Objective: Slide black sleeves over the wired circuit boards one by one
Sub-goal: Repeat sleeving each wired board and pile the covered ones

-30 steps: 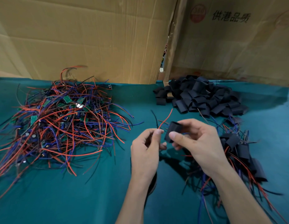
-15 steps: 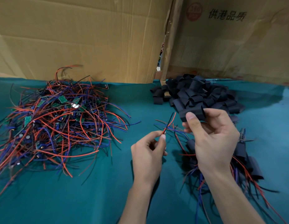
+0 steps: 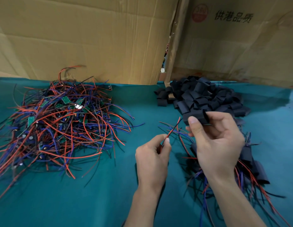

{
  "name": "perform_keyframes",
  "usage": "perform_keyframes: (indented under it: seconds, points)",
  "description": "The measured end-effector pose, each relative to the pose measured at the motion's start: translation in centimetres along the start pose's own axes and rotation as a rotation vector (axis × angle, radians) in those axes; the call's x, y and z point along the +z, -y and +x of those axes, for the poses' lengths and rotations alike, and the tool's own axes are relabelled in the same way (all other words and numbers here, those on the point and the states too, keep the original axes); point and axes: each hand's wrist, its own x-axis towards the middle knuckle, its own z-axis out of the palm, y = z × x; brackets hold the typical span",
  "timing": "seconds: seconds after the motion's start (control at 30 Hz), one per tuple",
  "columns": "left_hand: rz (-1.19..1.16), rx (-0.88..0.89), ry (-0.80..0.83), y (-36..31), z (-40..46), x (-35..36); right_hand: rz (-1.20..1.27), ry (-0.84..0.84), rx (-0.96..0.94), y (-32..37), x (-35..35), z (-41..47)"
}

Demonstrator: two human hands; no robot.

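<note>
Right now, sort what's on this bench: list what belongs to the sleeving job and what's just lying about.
Part of the job:
- left hand pinching red and black wires
- right hand holding a black sleeve
- pile of wired circuit boards
- pile of black sleeves
- sleeved boards under the right hand

Just there:
- cardboard sheets
- teal table cover

Open green desk [image 3: 80, 202] is found along the near left edge and in a lane between the wire pile [image 3: 60, 125] and the sleeve pile [image 3: 204, 97]. The far side is closed off by cardboard [image 3: 93, 38]. The near right is blocked by finished boards [image 3: 250, 163], touching the right forearm.
</note>
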Motion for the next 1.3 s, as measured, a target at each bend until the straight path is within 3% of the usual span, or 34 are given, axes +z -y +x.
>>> perform_keyframes:
  seconds: [0.17, 0.43, 0.63, 0.77, 0.97, 1.3]
  points:
    - [-0.008, 0.037, 0.027, 0.0, -0.1, -0.1, -0.023, 0.045, 0.121, -1.2, 0.5, -0.4]
    - [-0.026, 0.201, 0.060, -0.5, -0.1, -0.2, 0.284, -0.124, 0.410, -1.7, 0.3, 0.7]
    - [-0.101, 0.171, 0.101, -0.3, -0.2, -0.1, 0.454, -0.156, 0.508, -1.3, -0.1, 1.4]
    - [-0.114, 0.179, 0.084, -0.3, -0.2, -0.2, 0.453, -0.046, 0.556, -1.1, -0.3, 1.6]
    - [-0.098, 0.160, 0.063, -0.5, 0.0, -0.7, 0.361, 0.302, 0.614, -1.4, 0.4, 0.2]
    - [-0.174, -0.045, 0.202, -1.4, 0.0, -0.9, 0.317, 0.314, 0.581, -2.0, 0.0, 0.5]
